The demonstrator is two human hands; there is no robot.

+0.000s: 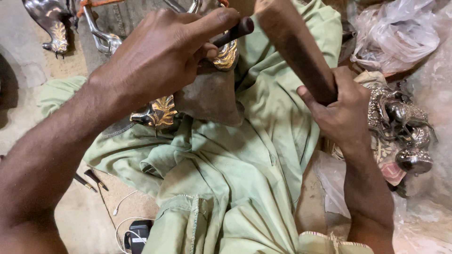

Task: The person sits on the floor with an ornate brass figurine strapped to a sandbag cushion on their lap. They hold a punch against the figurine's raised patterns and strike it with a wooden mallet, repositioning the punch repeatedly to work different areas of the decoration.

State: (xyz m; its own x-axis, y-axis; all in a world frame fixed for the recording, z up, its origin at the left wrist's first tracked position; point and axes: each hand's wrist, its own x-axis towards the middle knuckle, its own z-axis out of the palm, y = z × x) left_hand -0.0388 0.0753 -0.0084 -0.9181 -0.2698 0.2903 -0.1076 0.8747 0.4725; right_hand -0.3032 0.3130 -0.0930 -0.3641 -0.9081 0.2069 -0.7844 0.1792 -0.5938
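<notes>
Clamped: left hand (pixel 160 56) pinches thin dark punch tool (pixel 238 29) w/ tip on gold-leaf metal piece (pixel 160 113), steadying it on lap cloth (pixel 235 178). Right hand (pixel 341 110) fists round thick wooden mallet (pixel 294 47), raised above. Metal figurines (pixel 405 127) lie at right.

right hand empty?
No: the right hand is wrapped around the lower end of a thick dark wooden handle.

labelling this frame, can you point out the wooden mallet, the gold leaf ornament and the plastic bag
wooden mallet (pixel 296 51), head view, on its shaft
gold leaf ornament (pixel 162 112), head view, on the leaf
plastic bag (pixel 398 33), head view, on its crumpled middle
</notes>
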